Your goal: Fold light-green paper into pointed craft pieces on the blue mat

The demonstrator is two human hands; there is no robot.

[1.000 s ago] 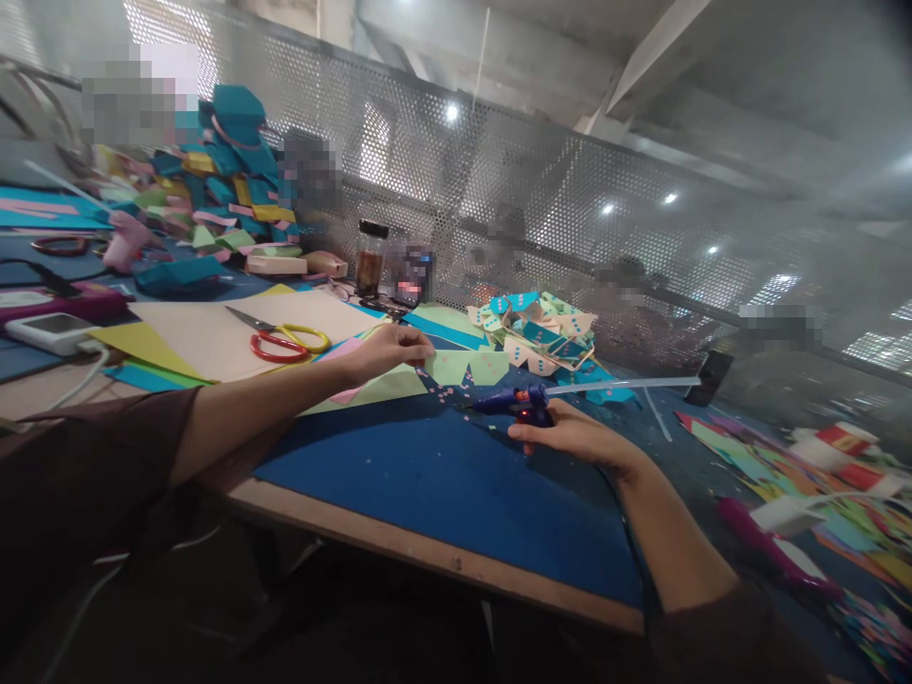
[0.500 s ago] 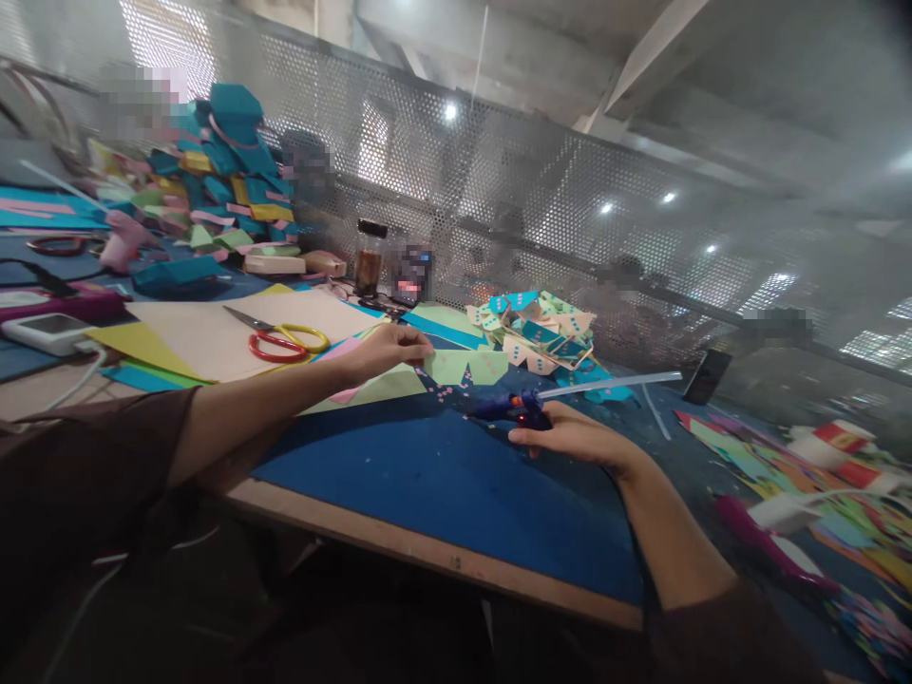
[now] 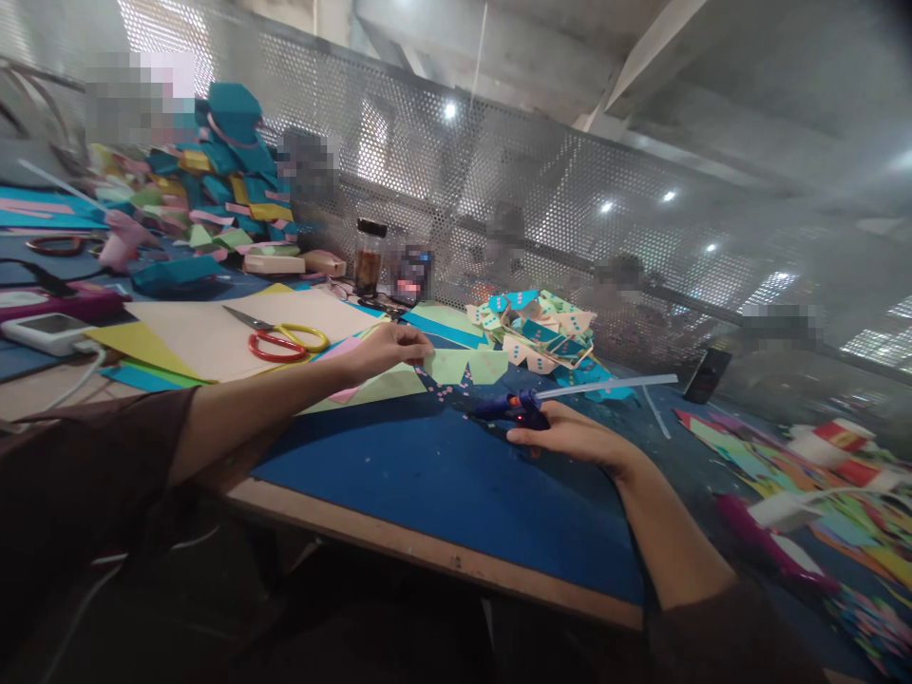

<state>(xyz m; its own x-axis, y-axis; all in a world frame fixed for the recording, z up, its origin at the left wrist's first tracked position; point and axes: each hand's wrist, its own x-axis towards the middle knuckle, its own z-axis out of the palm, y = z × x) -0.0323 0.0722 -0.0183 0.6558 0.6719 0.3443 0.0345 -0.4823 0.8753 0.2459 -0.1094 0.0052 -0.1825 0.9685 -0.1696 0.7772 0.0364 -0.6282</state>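
My left hand [image 3: 394, 350] pinches the left end of a light green paper strip [image 3: 487, 365], which has notched lower edges. In my right hand [image 3: 570, 432] is a dark blue hot glue gun [image 3: 517, 406], its nozzle pointing left and a small red light lit on its body. A long clear glue stick [image 3: 613, 385] sticks out of its back. Tiny pink paper bits [image 3: 446, 391] lie scattered on the blue table between the strip and the nozzle. Under my left forearm rests a larger light green sheet [image 3: 385, 388].
Scissors [image 3: 277, 339] with red and yellow handles lie on a cream sheet [image 3: 192, 328] at left. Dotted paper pieces [image 3: 541, 328] are piled beyond the strip. A dark jar [image 3: 368, 261] stands at the back, and a phone [image 3: 705, 376] leans at right.
The glue gun and its glue stick have shifted very slightly left. My left hand and the green strip stay in place.
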